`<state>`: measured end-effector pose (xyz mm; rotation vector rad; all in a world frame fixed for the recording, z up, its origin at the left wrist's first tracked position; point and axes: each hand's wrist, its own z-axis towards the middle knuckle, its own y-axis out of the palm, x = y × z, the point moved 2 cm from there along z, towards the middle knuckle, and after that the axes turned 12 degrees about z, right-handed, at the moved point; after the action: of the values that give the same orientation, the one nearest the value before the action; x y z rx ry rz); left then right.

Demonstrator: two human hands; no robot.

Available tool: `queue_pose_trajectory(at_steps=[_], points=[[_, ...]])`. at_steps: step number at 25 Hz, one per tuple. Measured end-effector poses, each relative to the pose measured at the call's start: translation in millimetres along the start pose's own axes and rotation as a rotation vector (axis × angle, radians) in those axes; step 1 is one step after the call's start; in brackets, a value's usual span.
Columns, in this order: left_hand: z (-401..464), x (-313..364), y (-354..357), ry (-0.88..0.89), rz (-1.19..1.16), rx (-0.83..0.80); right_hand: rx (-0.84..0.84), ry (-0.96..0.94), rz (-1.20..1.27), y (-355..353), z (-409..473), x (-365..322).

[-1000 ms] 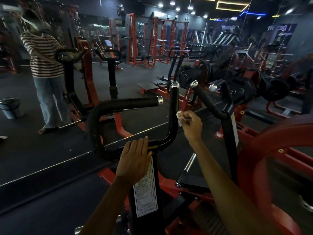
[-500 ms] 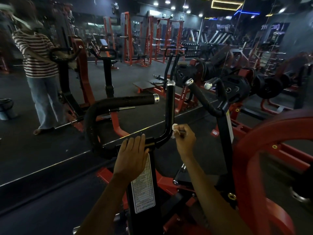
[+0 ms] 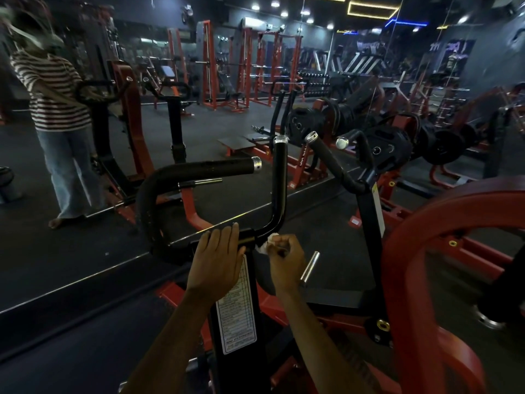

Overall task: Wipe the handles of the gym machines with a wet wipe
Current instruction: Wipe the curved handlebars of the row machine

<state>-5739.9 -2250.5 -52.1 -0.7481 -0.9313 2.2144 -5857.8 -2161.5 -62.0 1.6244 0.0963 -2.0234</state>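
Right hand (image 3: 285, 261) presses wet wipe (image 3: 265, 245) against handle (image 3: 277, 194).

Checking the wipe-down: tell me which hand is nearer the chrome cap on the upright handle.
Right. The right hand, pinching the wet wipe, sits at the upright handle's bend below the chrome cap; the left hand rests farther left on the post.

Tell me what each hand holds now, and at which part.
The right hand pinches a bunched white wet wipe against the handle's lower bend. The left hand holds nothing; it rests flat on the post.
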Motion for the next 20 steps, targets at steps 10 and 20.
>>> queue_pose_trajectory(at_steps=[10,20], points=[[1,0,-5,-0.002,-0.049,-0.027,-0.211,-0.071,-0.129,-15,10,-9],[-1,0,1,-0.006,-0.037,-0.006,-0.061,-0.327,-0.234,10,161,-88]])
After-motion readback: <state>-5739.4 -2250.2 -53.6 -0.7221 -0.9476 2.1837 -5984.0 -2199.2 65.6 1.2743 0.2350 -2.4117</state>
